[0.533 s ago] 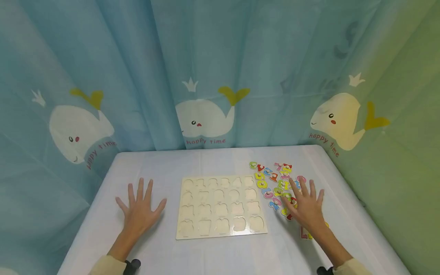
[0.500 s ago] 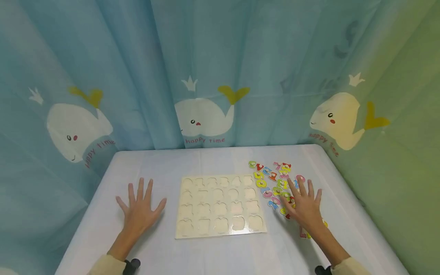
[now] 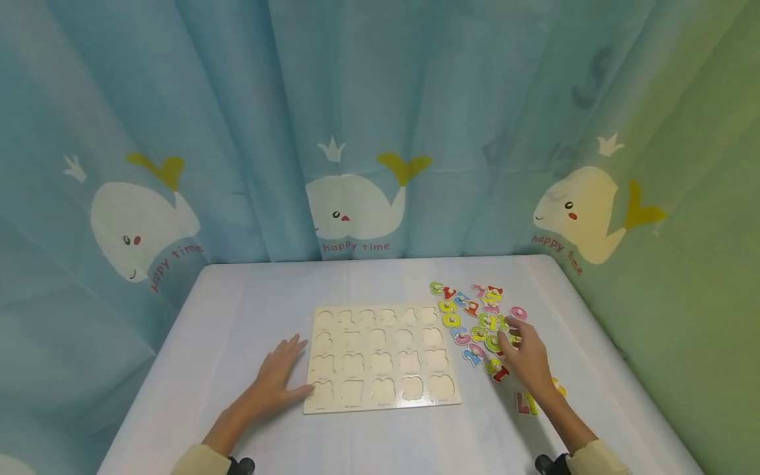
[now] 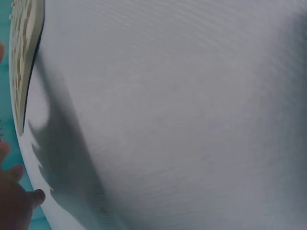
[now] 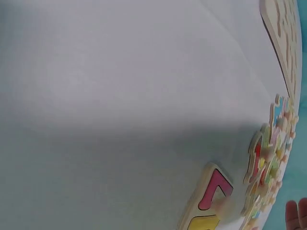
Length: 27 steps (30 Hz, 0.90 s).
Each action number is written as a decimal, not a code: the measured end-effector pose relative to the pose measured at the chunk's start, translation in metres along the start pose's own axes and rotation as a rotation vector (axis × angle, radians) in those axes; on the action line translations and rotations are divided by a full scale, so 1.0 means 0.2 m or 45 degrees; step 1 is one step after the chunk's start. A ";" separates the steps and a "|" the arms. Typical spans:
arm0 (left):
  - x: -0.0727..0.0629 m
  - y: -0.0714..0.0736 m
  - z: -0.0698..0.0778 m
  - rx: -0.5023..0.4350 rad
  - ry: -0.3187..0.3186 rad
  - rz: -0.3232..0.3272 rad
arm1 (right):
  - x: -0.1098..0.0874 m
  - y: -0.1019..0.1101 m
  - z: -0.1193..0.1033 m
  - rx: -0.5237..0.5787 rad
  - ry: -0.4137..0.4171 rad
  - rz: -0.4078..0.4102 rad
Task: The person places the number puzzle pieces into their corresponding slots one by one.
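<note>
A cream wooden puzzle board [image 3: 366, 357] with rows of shaped recesses lies in the middle of the table in the head view. My left hand [image 3: 274, 381] is at its left side, fingers extended, with the thumb tip overlapping the board's near left corner. Colourful knobbed number pieces [image 3: 477, 334] lie in a loose cluster right of the board. Over the right side of that cluster is my right hand [image 3: 526, 356], its fingers bent and thumb apart, fingertips close over green and yellow pieces. Part of the cluster is hidden behind this hand.
A few more pieces [image 3: 526, 403] lie nearer, under the right wrist; the right wrist view shows a red and yellow piece [image 5: 206, 201] there. A white cloth covers the table [image 3: 380, 442]. Blue whale-print curtains [image 3: 475, 119] stand behind, green at right.
My left hand has moved right, from beside the board to its edge. My right hand has drawn its spread fingers in and bent them down toward the pieces.
</note>
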<state>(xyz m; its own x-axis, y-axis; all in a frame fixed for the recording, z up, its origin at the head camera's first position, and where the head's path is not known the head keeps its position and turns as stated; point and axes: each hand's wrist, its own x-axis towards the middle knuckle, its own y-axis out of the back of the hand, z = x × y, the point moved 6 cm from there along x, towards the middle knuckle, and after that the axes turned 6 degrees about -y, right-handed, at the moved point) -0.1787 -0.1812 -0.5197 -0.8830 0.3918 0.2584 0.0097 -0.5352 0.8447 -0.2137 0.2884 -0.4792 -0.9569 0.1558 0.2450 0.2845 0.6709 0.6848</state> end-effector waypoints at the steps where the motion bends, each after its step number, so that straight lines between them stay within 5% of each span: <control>1: 0.00 -0.01 0.00 -0.003 0.012 -0.035 | 0.01 0.00 0.01 0.013 -0.023 -0.001; 6: -0.02 -0.04 0.00 -0.026 0.066 -0.147 | 0.06 0.02 0.07 0.043 -0.126 0.004; 18: -0.05 -0.04 -0.02 -0.072 0.064 -0.148 | 0.29 -0.07 0.51 -0.008 -0.269 0.025; 27: -0.04 -0.06 -0.02 -0.118 0.051 -0.149 | 0.36 -0.03 0.54 0.056 -0.349 0.048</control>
<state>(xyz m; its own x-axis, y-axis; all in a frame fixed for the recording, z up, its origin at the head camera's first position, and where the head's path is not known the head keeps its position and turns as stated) -0.1735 -0.1822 -0.5335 -0.8936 0.4263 0.1406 -0.1357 -0.5551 0.8206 -0.2915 0.3746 -0.5402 -0.9274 0.3674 0.0704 0.3229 0.6911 0.6467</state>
